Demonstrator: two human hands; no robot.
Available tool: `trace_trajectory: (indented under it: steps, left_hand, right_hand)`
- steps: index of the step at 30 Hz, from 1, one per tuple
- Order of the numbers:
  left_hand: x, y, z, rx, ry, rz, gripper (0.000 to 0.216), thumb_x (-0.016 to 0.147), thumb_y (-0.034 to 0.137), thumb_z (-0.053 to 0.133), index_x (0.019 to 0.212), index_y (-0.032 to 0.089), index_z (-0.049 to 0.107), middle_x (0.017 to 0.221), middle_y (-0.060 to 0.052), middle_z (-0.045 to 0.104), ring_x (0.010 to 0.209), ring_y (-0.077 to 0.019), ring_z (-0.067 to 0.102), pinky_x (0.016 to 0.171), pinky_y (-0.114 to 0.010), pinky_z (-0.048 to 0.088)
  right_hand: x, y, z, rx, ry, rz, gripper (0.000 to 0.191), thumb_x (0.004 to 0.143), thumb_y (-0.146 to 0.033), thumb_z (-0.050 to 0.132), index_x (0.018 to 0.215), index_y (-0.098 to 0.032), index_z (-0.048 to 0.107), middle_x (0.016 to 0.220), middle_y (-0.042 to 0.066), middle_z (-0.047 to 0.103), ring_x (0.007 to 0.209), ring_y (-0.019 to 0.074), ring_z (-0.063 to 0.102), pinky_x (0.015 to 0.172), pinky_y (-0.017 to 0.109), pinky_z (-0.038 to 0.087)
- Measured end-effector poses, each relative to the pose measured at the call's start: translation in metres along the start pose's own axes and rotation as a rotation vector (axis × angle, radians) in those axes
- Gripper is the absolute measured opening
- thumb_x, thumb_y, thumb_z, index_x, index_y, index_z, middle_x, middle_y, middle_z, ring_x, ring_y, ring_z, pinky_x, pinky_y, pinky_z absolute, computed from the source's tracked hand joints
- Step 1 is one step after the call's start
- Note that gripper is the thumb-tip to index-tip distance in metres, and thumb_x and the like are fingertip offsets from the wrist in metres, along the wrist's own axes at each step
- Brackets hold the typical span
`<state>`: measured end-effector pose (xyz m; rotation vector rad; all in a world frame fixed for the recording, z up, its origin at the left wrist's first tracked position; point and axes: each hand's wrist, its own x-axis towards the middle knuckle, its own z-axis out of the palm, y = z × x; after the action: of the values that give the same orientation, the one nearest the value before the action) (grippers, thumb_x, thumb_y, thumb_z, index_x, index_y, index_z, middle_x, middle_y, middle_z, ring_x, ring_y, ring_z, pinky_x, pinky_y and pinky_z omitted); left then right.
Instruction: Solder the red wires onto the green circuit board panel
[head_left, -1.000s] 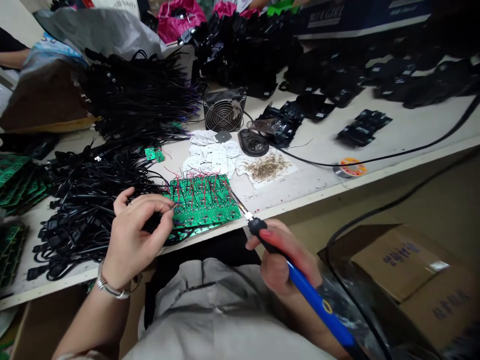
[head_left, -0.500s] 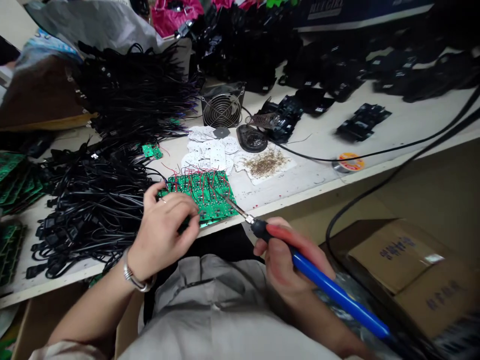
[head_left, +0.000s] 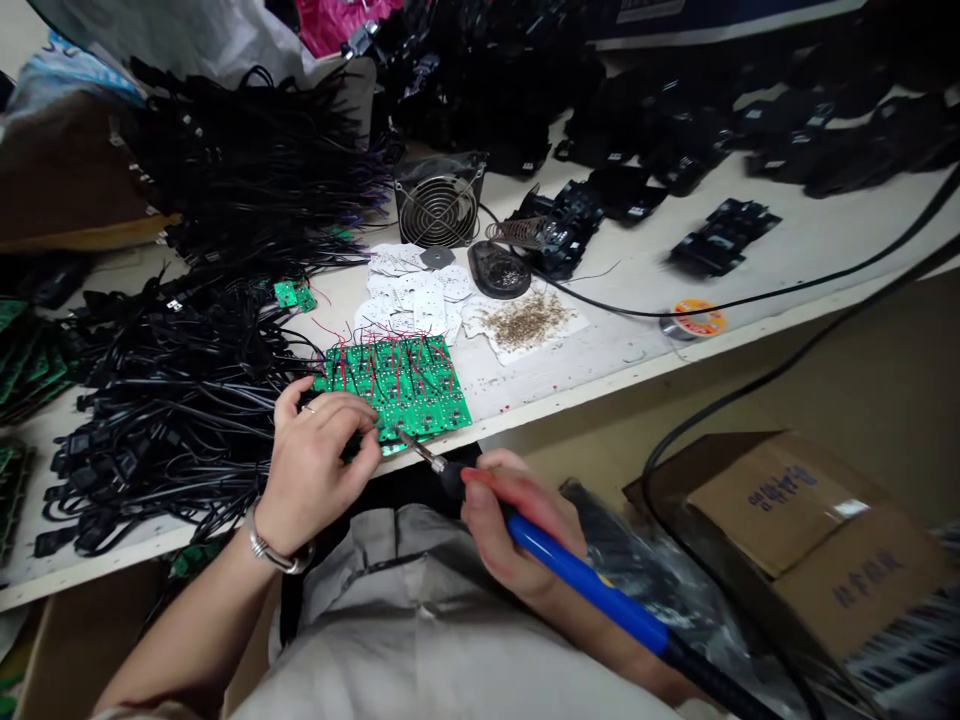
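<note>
My right hand is closed round the blue handle of a soldering iron. The iron's tip is at the near edge of a green circuit board panel; whether it touches cannot be told. Short red and black wires stand up from the panel's far half. At the panel's left side rests my left hand, fingers curled and thumb close to the index finger. What lies between its fingertips is hidden. Just beyond the panel is a pile of white perforated discs.
Bundles of black cords crowd the left. A small fan, an iron stand, a dark oval dish, a littered white pad and a solder spool sit beyond. Cartons stand below right.
The soldering iron has moved left and nearer, from the wires in the panel's middle to its near edge. My left hand stays by the panel; the view has shifted slightly.
</note>
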<state>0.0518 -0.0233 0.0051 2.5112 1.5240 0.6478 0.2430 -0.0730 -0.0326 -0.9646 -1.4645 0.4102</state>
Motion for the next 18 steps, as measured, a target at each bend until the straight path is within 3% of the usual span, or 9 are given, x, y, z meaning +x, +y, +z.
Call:
trace_trajectory:
  steps: [18]
  left_hand:
    - [0.0006, -0.0013, 0.0017, 0.034, 0.001, 0.035, 0.013, 0.087, 0.018, 0.053, 0.075, 0.02, 0.059, 0.083, 0.002, 0.073, 0.087, -0.0174, 0.069, 0.105, -0.046, 0.027]
  right_hand:
    - [0.0013, -0.0024, 0.0036, -0.085, -0.029, -0.071, 0.013, 0.088, -0.008, 0.059, 0.095, -0.018, 0.061, 0.067, -0.001, 0.066, 0.054, 0.0116, 0.06, 0.054, 0.026, 0.056]
